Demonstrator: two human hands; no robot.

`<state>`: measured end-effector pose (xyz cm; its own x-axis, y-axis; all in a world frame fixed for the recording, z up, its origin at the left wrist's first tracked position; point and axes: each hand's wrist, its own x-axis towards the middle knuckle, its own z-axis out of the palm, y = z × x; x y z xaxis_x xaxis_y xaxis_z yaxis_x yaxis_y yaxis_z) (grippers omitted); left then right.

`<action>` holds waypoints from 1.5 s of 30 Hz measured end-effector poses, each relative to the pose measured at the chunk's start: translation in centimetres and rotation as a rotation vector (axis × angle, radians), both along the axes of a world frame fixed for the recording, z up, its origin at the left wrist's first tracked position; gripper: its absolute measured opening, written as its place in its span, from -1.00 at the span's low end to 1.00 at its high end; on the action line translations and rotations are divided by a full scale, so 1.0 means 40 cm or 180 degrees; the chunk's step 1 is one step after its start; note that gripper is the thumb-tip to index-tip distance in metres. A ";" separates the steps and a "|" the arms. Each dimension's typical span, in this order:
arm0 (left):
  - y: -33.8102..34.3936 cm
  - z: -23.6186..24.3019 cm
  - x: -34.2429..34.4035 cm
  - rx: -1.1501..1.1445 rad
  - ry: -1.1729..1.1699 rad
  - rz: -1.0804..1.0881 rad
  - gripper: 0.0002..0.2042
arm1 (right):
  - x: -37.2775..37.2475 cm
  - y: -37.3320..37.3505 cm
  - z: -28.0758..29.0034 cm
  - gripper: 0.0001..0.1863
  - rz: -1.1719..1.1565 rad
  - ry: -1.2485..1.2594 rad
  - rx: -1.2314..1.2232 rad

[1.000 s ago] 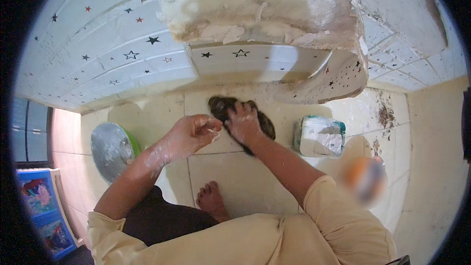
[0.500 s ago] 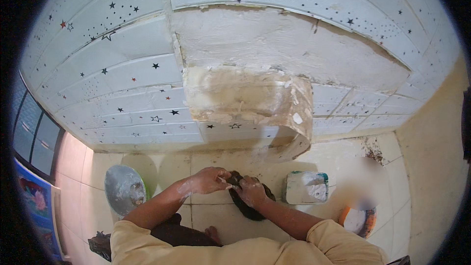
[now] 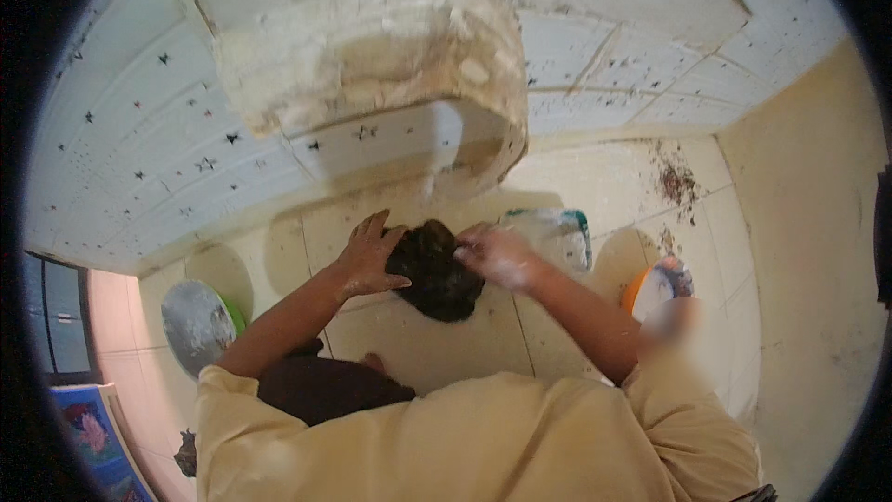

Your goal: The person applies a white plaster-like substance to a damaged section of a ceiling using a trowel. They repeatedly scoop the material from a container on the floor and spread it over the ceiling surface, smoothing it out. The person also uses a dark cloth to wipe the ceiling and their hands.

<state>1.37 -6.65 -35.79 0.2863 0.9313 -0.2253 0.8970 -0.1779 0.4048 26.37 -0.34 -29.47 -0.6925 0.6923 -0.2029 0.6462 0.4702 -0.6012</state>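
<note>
A dark, crumpled rag (image 3: 441,284) spreads between my two hands in front of my knees. My left hand (image 3: 367,256) has its fingers spread at the rag's left edge, the thumb lying against it. At the upper right edge, my right hand (image 3: 497,256) has its fingertips closed on the rag, and that hand is smeared by motion. Whitish residue marks the right hand. How much of the rag rests on the floor I cannot tell.
A panel with stars (image 3: 372,56) curls off the wall ahead. Left stands a grey bowl (image 3: 190,302); right, a white rectangular container with teal edges (image 3: 576,246) and an orange-rimmed tub (image 3: 636,293). Crumbs (image 3: 675,184) litter the floor near the wall.
The rag has gone from bunched to spread wider. My hands have moved apart, the left one opening its fingers. My view has tilted down, showing less wall.
</note>
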 end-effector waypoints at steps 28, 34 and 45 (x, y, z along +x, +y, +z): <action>-0.075 -0.195 -0.098 -0.0785 -0.2587 0.2777 -0.52 | -0.165 0.018 -0.073 -0.65 -0.1970 0.1673 -0.2834; -0.054 -0.180 -0.034 -0.0182 -0.0307 0.3073 -0.63 | -0.274 -0.117 -0.069 -0.46 -0.1079 0.1326 -0.0435; -0.014 0.040 -0.083 -0.0900 -0.1797 0.1373 -0.68 | -0.394 0.110 -0.247 -0.30 -0.1593 0.1817 -0.1899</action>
<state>-1.94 -7.19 -34.20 0.0529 0.9153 -0.3992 0.5071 0.3198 0.8004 10.63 4.07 -39.34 -0.4485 0.8262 -0.3410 0.2252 -0.2648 -0.9376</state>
